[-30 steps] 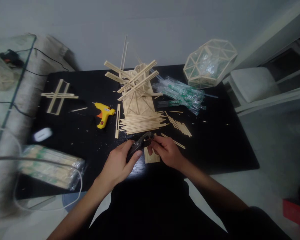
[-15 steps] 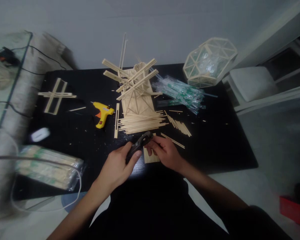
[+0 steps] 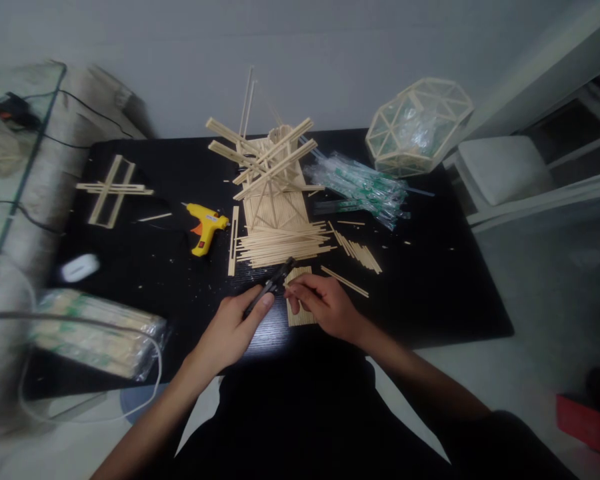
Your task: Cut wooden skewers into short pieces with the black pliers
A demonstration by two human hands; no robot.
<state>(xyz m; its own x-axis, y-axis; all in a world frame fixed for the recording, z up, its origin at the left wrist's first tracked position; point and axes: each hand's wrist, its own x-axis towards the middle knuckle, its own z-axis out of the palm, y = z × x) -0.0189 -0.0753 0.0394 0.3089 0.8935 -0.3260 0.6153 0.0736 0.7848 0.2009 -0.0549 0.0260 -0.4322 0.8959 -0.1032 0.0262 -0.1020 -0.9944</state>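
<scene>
My left hand (image 3: 233, 327) is closed round the handles of dark pliers (image 3: 271, 286), whose jaws point up and right toward my other hand. My right hand (image 3: 324, 305) rests over a small flat panel of glued wooden sticks (image 3: 296, 316) on the black table (image 3: 430, 280), its fingers pinched at the panel's upper left edge, right by the pliers' tip. What the fingers pinch is too small to make out. Just beyond lies a loose pile of wooden sticks (image 3: 283, 244) in front of a stick-built tower model (image 3: 269, 170).
A yellow glue gun (image 3: 205, 225) lies left of the pile. A stick cross frame (image 3: 113, 190) and a white object (image 3: 80, 267) sit at the left, a bagged bundle of sticks (image 3: 93, 331) at the front left. Wrapped sticks (image 3: 363, 187) and a geodesic stick dome (image 3: 417, 127) stand at the back right.
The pliers have tilted lower and their tip has come down toward the panel's upper left edge. My right hand has slid slightly left and down onto the panel.
</scene>
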